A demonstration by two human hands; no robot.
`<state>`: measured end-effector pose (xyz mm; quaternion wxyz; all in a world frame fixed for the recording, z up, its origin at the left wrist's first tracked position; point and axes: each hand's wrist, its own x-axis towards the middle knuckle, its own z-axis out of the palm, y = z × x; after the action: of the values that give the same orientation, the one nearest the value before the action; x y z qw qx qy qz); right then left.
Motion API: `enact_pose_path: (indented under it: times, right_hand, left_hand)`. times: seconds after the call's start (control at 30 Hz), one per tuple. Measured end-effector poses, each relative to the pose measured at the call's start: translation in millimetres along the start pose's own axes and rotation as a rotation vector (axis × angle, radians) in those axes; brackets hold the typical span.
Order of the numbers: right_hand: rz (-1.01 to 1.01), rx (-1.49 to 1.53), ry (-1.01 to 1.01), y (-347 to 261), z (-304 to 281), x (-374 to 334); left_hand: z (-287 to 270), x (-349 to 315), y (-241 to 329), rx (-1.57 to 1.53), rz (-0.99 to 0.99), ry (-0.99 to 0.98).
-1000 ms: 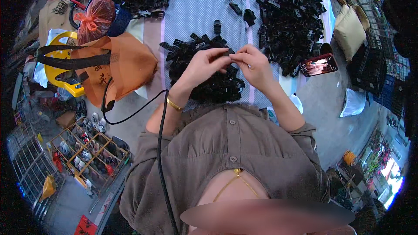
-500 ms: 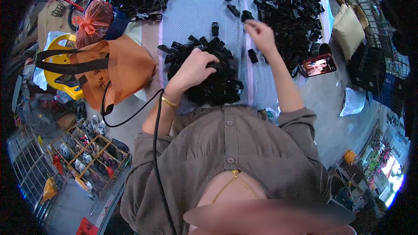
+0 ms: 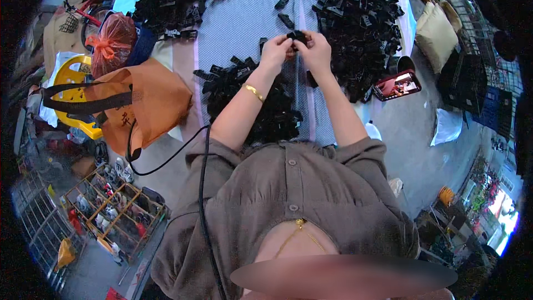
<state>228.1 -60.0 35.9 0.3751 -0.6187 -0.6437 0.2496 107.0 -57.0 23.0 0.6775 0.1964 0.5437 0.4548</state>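
Both hands meet above the cloth-covered table, closed on a small black plastic buckle-like piece point(image 3: 297, 35). My left hand point(image 3: 274, 54) pinches it from the left, and my right hand point(image 3: 315, 53) grips it from the right. Fingers hide part of the piece, so its exact kind is unclear. A heap of similar black pieces point(image 3: 225, 95) lies close to my body, partly under my left forearm. Two loose pieces, one farther point(image 3: 282, 2) and one nearer point(image 3: 286, 20), lie just beyond my hands. Another piece point(image 3: 263, 44) rests beside my left hand.
Large heaps of black pieces cover the table's right side point(image 3: 361, 39) and far left point(image 3: 169, 5). An orange bag point(image 3: 158, 100) stands at the left near a yellow plastic stool point(image 3: 83, 125). A phone point(image 3: 397, 85) leans at the right edge. A black cable point(image 3: 202, 205) hangs along my left side.
My left hand has left the near heap and moved forward and right to join my right hand. My right hand has shifted slightly left. Both now hold one black piece.
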Motion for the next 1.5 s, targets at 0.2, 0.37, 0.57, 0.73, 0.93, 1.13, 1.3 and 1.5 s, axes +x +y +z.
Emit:
enact_pose_path:
  times: [0.2, 0.37, 0.57, 0.73, 0.93, 1.13, 1.3, 1.5]
  right_hand:
    - [0.278, 0.606, -0.13, 0.4, -20.5, -15.2]
    - [0.366, 0.673, -0.136, -29.1, -38.8, -27.2]
    - [0.452, 0.795, -0.314, -48.7, -43.4, -38.3]
    - [0.418, 0.771, -0.355, -58.4, -51.4, -40.3]
    - [0.37, 0.861, -0.305, -57.4, -44.9, -39.6]
    - [0.162, 0.645, -0.171, -65.0, -42.0, -38.1]
    - [0.169, 0.556, -0.153, -68.1, -21.2, -40.7]
    - [0.292, 0.617, -0.617, -38.0, -41.1, 44.7]
  left_hand:
    - [-16.8, -27.7, 9.0, -0.07, -0.137, -0.312]
    - [-20.9, -59.2, 30.3, -0.081, 0.027, -0.245]
    - [-28.5, -77.7, 40.5, 0.076, 0.129, -0.198]
    - [-30.8, -90.9, 43.1, 0.15, 0.288, -0.195]
    - [-26.5, -90.9, 41.9, 0.023, 0.323, -0.218]
    - [-16.2, -94.5, 50.6, 0.015, 0.326, -0.228]
    - [-17.5, -85.7, 43.7, -0.056, 0.285, -0.172]
    - [-47.6, -85.5, 58.9, -0.037, 0.206, -0.128]
